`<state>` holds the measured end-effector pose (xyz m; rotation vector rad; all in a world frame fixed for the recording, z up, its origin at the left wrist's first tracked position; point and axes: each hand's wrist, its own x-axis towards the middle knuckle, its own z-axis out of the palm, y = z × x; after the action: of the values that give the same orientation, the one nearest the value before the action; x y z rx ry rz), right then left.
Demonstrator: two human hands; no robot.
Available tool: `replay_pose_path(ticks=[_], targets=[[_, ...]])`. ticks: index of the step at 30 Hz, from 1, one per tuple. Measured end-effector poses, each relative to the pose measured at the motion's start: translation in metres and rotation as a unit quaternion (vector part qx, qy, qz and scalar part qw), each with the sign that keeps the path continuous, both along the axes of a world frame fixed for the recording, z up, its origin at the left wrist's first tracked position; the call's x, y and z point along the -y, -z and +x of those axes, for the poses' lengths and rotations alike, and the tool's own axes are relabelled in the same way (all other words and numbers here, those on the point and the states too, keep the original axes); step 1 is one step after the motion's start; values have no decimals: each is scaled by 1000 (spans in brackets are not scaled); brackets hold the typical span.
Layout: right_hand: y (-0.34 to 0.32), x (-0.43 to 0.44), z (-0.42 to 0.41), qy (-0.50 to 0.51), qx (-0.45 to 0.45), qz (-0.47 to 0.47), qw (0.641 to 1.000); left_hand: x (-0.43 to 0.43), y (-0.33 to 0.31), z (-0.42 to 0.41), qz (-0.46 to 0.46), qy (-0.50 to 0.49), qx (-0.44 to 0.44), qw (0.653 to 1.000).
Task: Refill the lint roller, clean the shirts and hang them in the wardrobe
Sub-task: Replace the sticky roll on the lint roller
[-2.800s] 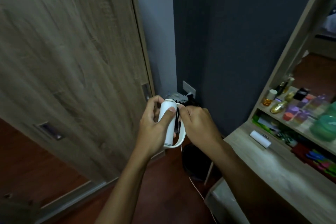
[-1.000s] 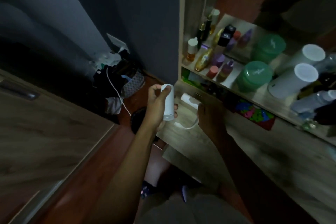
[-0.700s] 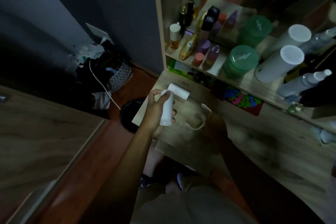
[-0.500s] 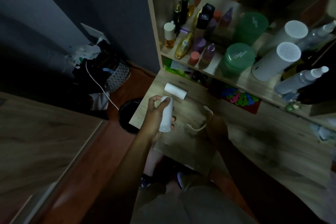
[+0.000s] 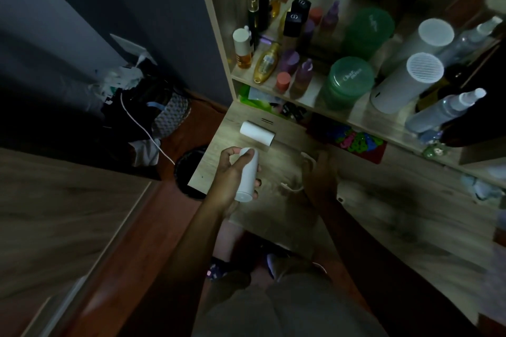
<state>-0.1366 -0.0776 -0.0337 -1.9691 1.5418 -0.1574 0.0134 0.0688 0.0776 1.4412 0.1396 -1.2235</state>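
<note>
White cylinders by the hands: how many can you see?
2. The loose cylinder lies on the desk by the shelf; the left hand grips the held cylinder over the desk. The right hand may hide more.

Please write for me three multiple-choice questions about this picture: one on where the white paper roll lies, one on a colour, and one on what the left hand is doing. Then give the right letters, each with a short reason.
1. Where does the white roll lie?
A. On the desk
B. Inside a drawer
C. On a chair

2. What colour is the wide jar on the shelf?
A. Red
B. Green
C. Black

3. What is the left hand doing?
A. It lies flat and empty
B. It grips a white cylinder
C. It pinches a shirt

Answers:
1 A: the roll lies on its side on the desk top, beyond the left hand.
2 B: both the jar's body and its lid are green.
3 B: the thumb and fingers curl round the cylinder above the desk.
</note>
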Motion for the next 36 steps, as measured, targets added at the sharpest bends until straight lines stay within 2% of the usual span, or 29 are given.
replay_pose_path(ticks=[3, 5, 9, 12, 15, 20, 24, 28, 31, 36], targets=[[-22, -9, 24, -61, 162, 77, 982, 0, 0, 0, 28, 3, 0, 1000], [-42, -15, 42, -106, 206, 153, 961, -1, 1, 1, 46, 14, 3, 999], [-71, -26, 67, -124, 314, 330, 882, -7, -1, 2, 92, 48, 44, 994], [-72, -32, 72, -96, 327, 395, 853, -9, -5, 1, 91, 49, 48, 993], [-69, -38, 73, -79, 339, 412, 842, -13, -10, 3, 91, 25, -3, 996], [-71, -43, 73, -72, 338, 427, 835, -19, -16, 1, 109, 10, -15, 994], [-71, -43, 72, -97, 312, 425, 844, -23, -14, -1, 137, 45, 46, 988], [-66, -41, 69, -127, 289, 402, 859, -22, -17, -5, 157, 32, 29, 987], [-69, -41, 68, -100, 288, 429, 850, -22, -16, -5, 176, 40, 60, 982], [-69, -38, 65, -113, 276, 463, 835, -27, -14, -9, 180, 51, 117, 975]])
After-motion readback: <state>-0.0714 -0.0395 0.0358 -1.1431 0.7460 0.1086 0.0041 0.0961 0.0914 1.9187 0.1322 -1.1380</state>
